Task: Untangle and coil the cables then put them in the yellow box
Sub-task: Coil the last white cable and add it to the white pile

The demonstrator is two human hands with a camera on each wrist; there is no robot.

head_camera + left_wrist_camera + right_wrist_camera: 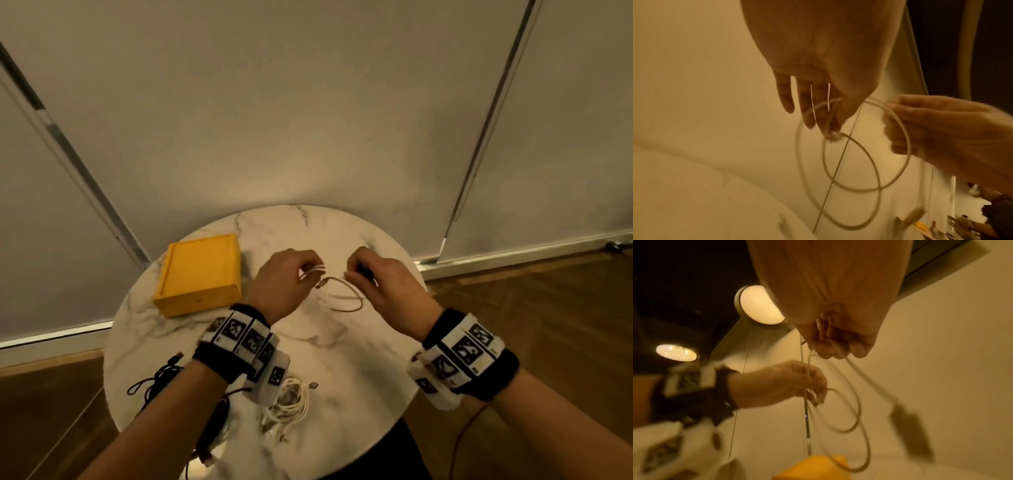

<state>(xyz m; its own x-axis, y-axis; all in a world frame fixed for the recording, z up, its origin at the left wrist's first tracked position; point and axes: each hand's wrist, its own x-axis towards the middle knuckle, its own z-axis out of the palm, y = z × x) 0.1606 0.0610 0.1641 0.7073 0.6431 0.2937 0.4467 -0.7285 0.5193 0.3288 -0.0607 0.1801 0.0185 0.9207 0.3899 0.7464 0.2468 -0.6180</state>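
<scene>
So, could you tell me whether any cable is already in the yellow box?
No: the head view shows the yellow box with its lid closed, and the white cable held above the table by both hands.

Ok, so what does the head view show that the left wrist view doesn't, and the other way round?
Only the head view shows the whole yellow box on the marble table, with a black cable and a white cable bundle lying at the near edge.

Only the left wrist view shows the coil from beneath: two loops hanging from the left hand's fingers, plus a connector dangling below the right hand.

Both show the left hand and the right hand holding the same white cable above the table.
</scene>
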